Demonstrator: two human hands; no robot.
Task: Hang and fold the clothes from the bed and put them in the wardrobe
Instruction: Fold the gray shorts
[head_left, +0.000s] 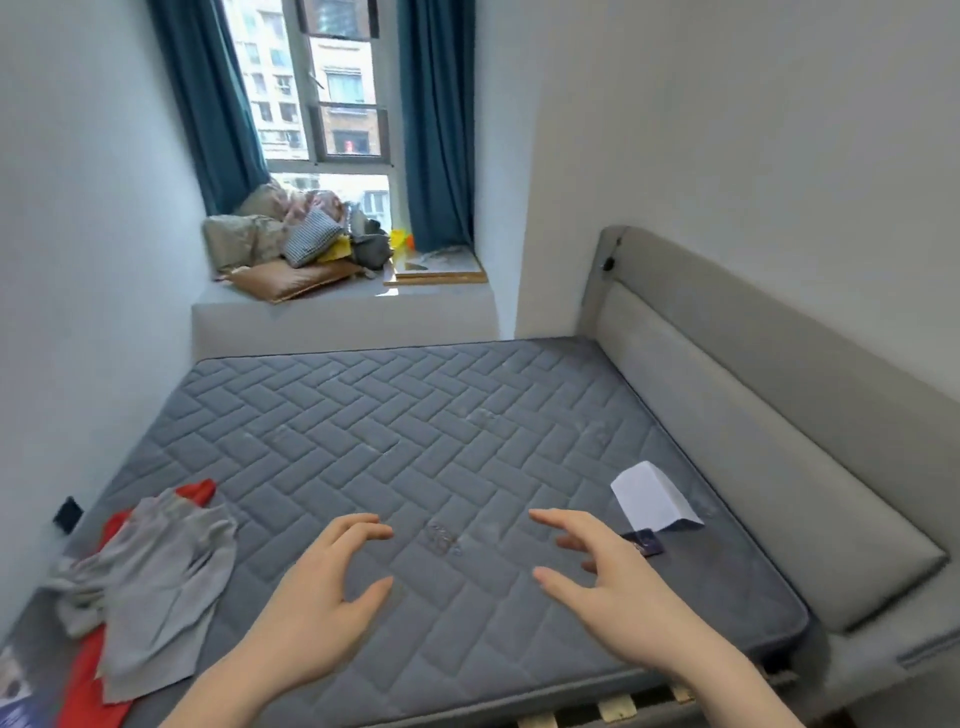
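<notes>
Hands spread, holding nothing: your left hand (317, 587), right hand (597, 577) over bed (441, 426). Reach left for grey garment (161, 577) atop red garment (88, 675); lift grey alone, by waistband.

A: What's showing left of the left hand (317, 587)?
B: A grey garment (156, 577) is lying over a red one (83, 680).
A: And under both hands?
B: A blue-grey mattress (415, 441) is showing a quilted herringbone pattern.
</notes>
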